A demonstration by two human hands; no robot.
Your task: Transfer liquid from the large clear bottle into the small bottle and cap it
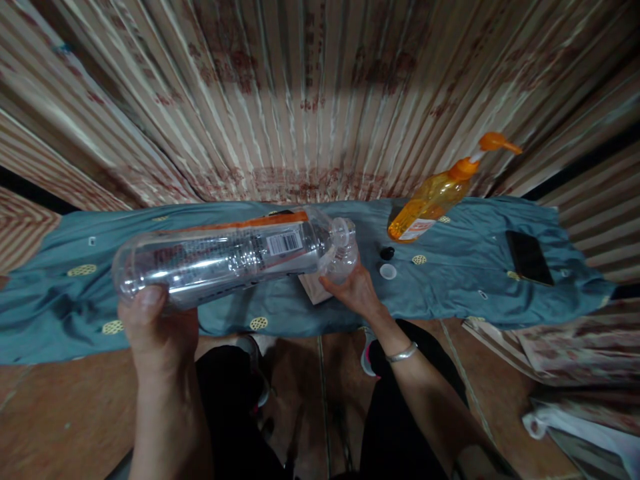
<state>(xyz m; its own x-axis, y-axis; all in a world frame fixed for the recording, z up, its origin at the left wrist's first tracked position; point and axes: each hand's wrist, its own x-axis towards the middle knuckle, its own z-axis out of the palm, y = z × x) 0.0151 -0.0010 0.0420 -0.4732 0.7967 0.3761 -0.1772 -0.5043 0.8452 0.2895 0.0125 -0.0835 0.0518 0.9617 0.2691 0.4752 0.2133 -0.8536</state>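
Note:
A large clear bottle [225,257] with an orange-edged label lies nearly level in the air, its neck pointing right. My left hand [157,327] is wrapped round its base end. At the bottle's mouth, my right hand [353,290] grips a small clear bottle [344,257]; the two mouths are close together, and whether they touch I cannot tell. Both bottles look transparent, and any liquid inside is too hard to make out. A black cap [387,253] and a small white cap [387,271] lie on the cloth to the right of my right hand.
An orange pump bottle [430,200] stands at the back right of the blue-green cloth [220,320]. A black phone-like object [530,258] lies at the far right. Under the held bottles sits a pale box [317,290]. Striped curtains [320,133] hang behind.

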